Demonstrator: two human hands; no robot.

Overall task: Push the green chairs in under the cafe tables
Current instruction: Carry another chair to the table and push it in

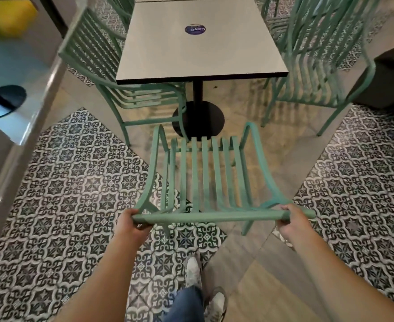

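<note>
Patterned tile and plain stone flooring (79,182) run under the green chair (205,173) you hold, which stands just short of the near edge of the cafe table (198,49), its seat front close to the black pedestal base (198,119), with your left hand (131,225) and right hand (292,217) each curled round an end of its top rail (214,216). Keep both grips even and push straight ahead so the front legs pass either side of that base, and watch the left chair (112,73), already partly tucked in, and the right chair (319,61), which looks still pulled out, since a skewed push could knock their legs
</note>
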